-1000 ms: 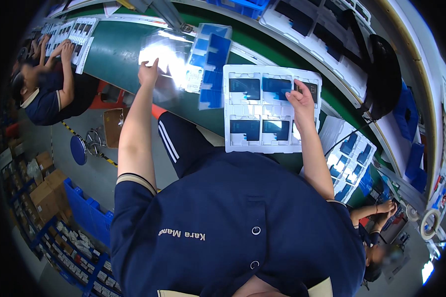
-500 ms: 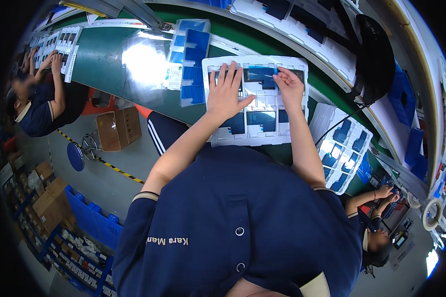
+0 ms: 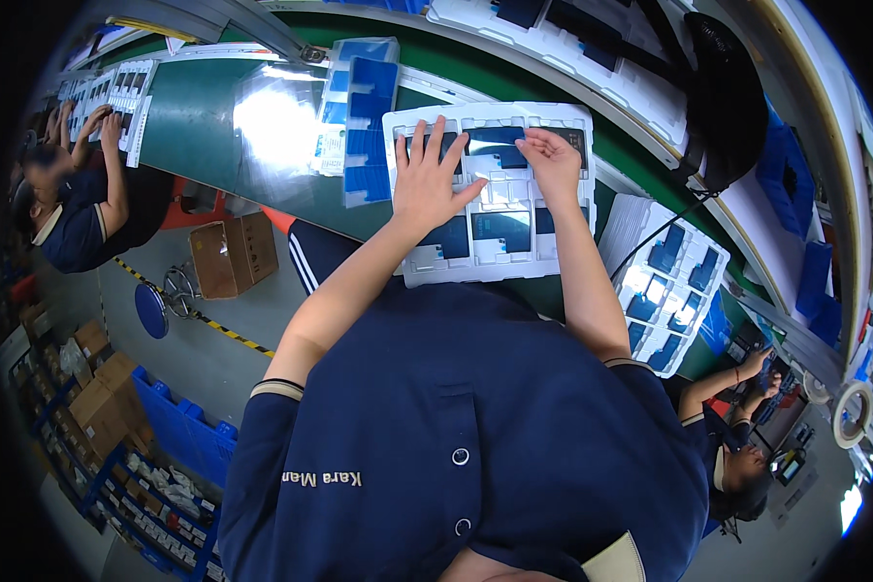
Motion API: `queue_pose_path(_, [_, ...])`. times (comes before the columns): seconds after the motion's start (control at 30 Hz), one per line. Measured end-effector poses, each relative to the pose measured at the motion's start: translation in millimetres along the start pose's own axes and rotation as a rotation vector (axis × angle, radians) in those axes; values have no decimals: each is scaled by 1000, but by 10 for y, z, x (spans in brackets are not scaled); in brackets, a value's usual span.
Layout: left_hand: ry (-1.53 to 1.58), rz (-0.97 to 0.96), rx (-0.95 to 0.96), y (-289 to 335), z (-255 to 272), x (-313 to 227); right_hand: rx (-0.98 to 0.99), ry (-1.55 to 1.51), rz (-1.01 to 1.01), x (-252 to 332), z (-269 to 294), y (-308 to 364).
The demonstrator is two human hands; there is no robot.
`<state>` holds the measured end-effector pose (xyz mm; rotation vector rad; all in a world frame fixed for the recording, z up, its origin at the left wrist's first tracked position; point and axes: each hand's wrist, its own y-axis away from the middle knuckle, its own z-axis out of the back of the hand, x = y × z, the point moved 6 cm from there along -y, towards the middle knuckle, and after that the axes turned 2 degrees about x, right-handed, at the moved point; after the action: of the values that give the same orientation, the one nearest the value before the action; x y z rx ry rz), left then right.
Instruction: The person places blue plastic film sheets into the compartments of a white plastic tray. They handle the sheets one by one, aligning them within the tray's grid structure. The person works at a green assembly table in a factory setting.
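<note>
A white moulded tray (image 3: 391, 165) lies in front of me, its compartments holding several flat dark pieces with a blue sheen, such as the dark piece (image 3: 502, 227) in the lower middle. My left hand (image 3: 424, 189) rests with fingers spread over the upper left compartment, partly covering the piece there. With fingertips pinched, my right hand (image 3: 553, 163) is at the right edge of a blue film (image 3: 495, 139) on the upper middle piece. Its fingers hide the exact point of grip. Another dark piece (image 3: 565, 144) shows just beyond that hand.
Left of the tray lie blue film sheets (image 3: 371, 126) and a shiny clear sheet (image 3: 279, 116) on the green table (image 3: 196, 116). A stack of loaded white trays (image 3: 619, 228) stands at right. A dark cable (image 3: 658, 233) crosses it. A shelf (image 3: 630, 102) overhangs behind. Co-workers sit at both sides.
The tray and both my hands appear slightly further left in the view. My right hand stays pinched near the upper middle piece, and my left hand stays spread on the tray.
</note>
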<state>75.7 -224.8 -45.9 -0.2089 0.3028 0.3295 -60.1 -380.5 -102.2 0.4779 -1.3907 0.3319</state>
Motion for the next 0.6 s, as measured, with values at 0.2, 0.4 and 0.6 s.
queue_pose_path(0.2, [-11,0,24,3,-10,-4,-8,-23,13,29,-16,11])
queue_pose_path(0.4, [-24,-19,19,4,10,-29,-28,28,24,56,-28,25])
queue_pose_path(0.6, [-16,-20,22,-10,-1,-32,-53,230,105,162,-57,43])
